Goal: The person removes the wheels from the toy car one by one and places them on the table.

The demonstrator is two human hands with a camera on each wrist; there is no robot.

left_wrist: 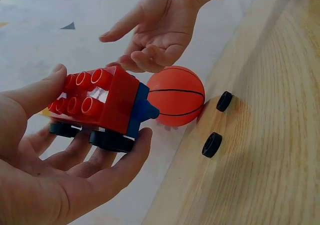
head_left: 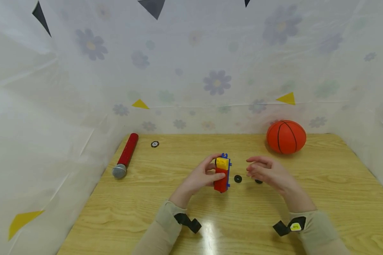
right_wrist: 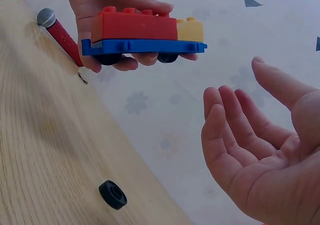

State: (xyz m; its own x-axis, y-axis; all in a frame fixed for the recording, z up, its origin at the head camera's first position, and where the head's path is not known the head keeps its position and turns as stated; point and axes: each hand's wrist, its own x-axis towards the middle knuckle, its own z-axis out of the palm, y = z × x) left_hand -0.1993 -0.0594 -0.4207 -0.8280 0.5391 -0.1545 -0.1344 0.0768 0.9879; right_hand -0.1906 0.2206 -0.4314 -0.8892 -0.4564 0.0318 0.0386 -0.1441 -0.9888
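My left hand (head_left: 201, 179) holds a toy block car (head_left: 221, 175) above the table, thumb on top and fingers around its side and underneath. The car has a red brick (right_wrist: 136, 26) and a yellow brick (right_wrist: 190, 30) on a blue base (right_wrist: 145, 46). Black wheels (left_wrist: 111, 141) sit along the side toward the left palm. Bare blue pegs stick out on the side facing my right hand (head_left: 269, 173), which hovers apart from the car with relaxed fingers and nothing in it. Two loose black wheels (head_left: 238, 179) lie on the table, one partly hidden beneath the right hand.
A red microphone (head_left: 126, 156) with a silver head lies at the table's left edge. Near the back is a small black-and-white disc (head_left: 154, 144). An orange basketball (head_left: 286, 137) sits at the back right. White flowered sheeting (head_left: 185, 71) encloses the wooden table (head_left: 115, 219).
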